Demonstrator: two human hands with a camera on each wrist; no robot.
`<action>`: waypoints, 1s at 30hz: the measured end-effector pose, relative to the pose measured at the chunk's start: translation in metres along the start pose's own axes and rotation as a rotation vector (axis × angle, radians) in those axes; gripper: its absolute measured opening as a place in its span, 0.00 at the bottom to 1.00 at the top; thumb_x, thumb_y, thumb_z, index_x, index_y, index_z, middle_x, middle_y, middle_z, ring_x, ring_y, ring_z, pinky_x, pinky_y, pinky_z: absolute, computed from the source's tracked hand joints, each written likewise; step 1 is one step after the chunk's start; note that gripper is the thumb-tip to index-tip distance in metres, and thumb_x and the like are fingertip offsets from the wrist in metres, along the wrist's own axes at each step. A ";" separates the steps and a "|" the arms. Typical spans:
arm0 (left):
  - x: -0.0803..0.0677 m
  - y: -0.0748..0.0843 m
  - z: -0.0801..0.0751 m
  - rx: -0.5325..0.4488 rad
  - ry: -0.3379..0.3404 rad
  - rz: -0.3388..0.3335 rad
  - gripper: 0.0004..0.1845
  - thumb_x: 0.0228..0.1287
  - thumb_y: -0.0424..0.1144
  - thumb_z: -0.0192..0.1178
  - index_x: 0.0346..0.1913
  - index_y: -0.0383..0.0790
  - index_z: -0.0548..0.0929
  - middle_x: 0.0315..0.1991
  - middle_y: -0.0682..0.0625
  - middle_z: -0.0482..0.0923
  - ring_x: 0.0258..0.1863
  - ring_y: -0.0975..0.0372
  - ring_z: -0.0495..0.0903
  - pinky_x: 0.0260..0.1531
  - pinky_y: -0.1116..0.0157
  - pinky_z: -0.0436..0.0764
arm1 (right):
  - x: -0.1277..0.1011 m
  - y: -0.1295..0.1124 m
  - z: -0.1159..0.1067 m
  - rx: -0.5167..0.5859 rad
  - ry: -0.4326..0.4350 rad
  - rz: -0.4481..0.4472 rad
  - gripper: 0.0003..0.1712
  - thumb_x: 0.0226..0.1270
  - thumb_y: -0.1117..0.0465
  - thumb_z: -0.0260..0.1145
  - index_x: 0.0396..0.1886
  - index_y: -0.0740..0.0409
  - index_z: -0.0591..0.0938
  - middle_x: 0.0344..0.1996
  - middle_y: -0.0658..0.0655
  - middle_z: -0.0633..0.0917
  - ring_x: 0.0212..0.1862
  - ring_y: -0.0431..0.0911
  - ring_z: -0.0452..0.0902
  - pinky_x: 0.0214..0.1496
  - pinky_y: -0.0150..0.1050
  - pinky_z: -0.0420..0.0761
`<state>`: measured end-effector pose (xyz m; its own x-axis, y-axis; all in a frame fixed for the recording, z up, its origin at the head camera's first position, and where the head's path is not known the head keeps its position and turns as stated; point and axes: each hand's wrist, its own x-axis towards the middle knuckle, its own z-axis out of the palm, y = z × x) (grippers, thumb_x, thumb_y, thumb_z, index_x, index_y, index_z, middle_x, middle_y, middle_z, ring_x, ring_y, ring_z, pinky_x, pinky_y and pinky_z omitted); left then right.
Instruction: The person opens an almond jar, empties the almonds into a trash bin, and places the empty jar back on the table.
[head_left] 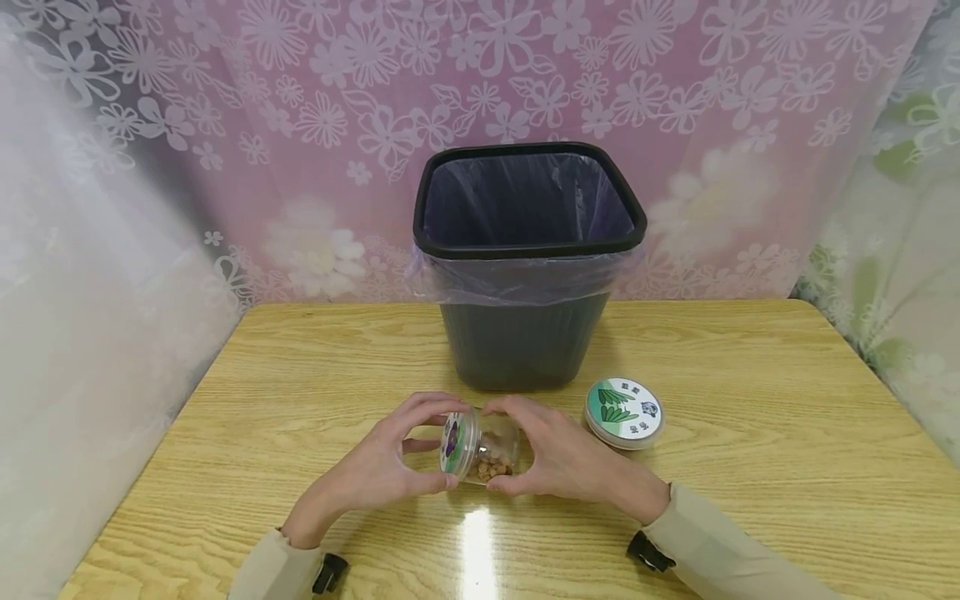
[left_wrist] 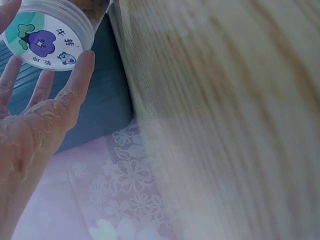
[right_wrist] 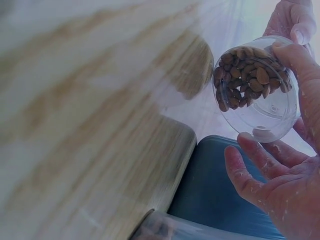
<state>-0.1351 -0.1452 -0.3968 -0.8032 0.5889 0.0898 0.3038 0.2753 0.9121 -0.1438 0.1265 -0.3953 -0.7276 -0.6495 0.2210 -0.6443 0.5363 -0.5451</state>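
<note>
A clear plastic jar [head_left: 497, 454] of almonds is tipped on its side low over the table, its lid toward the left. Round the edge of the lid [left_wrist: 47, 42], which has a white and green label with a purple picture, curl the fingers and thumb of my left hand [head_left: 375, 467]. My right hand [head_left: 566, 458] grips the other end, thumb and fingers around the jar's base. In the right wrist view the almonds [right_wrist: 250, 75] lie heaped along one side, seen through the clear bottom. I cannot tell whether the jar touches the table.
A second round jar [head_left: 624, 411], its lid green and white, stands right of my right hand. Behind the hands is a dark bin [head_left: 525, 333] lined with a thin plastic bag. The wooden table [head_left: 750, 400] ends at a pink floral curtain [head_left: 322, 167].
</note>
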 end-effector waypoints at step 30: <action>-0.002 0.002 0.001 0.022 0.021 -0.115 0.39 0.60 0.47 0.75 0.73 0.66 0.69 0.70 0.56 0.67 0.65 0.51 0.75 0.57 0.57 0.85 | 0.000 0.001 0.002 -0.003 0.014 -0.018 0.46 0.51 0.44 0.82 0.68 0.48 0.71 0.63 0.49 0.81 0.64 0.45 0.79 0.65 0.46 0.82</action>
<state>-0.1325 -0.1448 -0.3955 -0.8441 0.5362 -0.0064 0.2200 0.3572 0.9077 -0.1445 0.1259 -0.3972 -0.7192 -0.6513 0.2420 -0.6579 0.5264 -0.5387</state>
